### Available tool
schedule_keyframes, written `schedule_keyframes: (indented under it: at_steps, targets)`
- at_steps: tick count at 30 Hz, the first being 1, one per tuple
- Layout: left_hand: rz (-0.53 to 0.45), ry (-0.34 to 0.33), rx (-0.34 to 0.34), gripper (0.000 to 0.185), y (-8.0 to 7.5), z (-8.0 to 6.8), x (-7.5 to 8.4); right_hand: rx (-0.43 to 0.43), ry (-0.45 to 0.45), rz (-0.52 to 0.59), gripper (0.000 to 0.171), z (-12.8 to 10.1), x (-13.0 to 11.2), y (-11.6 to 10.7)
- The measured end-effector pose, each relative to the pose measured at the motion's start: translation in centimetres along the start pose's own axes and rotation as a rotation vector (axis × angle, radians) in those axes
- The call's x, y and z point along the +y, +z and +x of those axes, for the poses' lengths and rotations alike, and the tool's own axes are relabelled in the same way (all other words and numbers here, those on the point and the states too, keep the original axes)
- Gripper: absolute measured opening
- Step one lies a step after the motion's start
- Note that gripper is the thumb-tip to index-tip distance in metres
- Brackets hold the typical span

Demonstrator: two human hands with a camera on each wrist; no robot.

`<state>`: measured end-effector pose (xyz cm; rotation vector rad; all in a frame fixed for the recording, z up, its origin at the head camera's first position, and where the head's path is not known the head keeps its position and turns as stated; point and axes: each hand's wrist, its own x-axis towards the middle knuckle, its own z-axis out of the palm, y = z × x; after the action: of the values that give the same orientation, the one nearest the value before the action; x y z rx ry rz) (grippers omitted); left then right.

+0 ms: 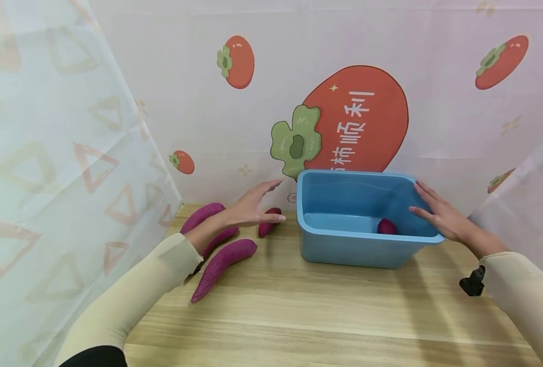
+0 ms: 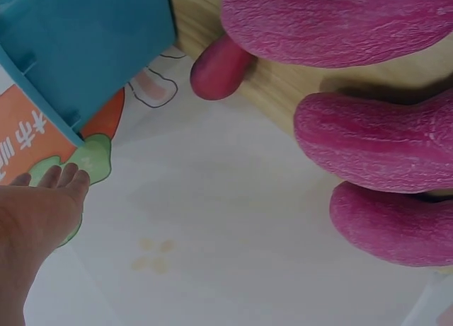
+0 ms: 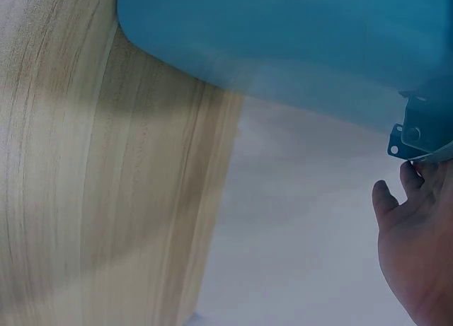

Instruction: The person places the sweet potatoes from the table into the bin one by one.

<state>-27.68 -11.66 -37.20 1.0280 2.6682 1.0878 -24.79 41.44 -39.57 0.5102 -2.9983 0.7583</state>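
The wooden bench (image 1: 326,311) carries everything here, hemmed in by printed curtain (image 1: 207,102) at the back and both sides, which likely keeps the work in a small, plain space. Largest on it is the blue tub (image 1: 368,255), set to the right of centre with its open top toward the person, so its inside is easy to reach from either side. The right hand (image 1: 441,216) lies over the tub's right rim with fingers straight and spread, a wide grip that holds nothing; it seems to steady the tub or to have just hung over it, though the wrist view is blurred and shows only the palm edge beside a rim bracket, so real contact is hard to confirm. The left hand (image 1: 253,206) hovers flat and open, fingers extended, above the loose purple sweet potatoes (image 1: 223,262) lying left of the tub, touching none of them as far as the head view shows. Those potatoes lie clustered just beside each other, within easy reach of that hand; the forearm covers parts of two, so their full number and length cannot be read. A small sweet potato (image 1: 269,222) sits nearest the tub, below the fingertips. One more potato (image 1: 386,226) rests inside the tub at its right end, half hidden by the front wall.
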Motion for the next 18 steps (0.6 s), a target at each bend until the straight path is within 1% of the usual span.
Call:
schedule_keyframes:
  at_steps: [6, 13, 18]
  targets:
    - [-0.004, -0.018, -0.005, 0.103, 0.2, -0.7, -0.5, 0.008, -0.008, 0.001, 0.079, 0.0, 0.1, 0.1]
    - [-0.036, -0.046, -0.007, 0.102, 0.3, -1.5, -1.2, 0.007, -0.004, 0.000, 0.079, -0.1, 0.0, 0.1]
    - [-0.037, -0.053, -0.010, 0.101, 0.4, -2.0, -1.6, 0.006, -0.002, 0.005, 0.079, 0.0, -0.1, 0.0]
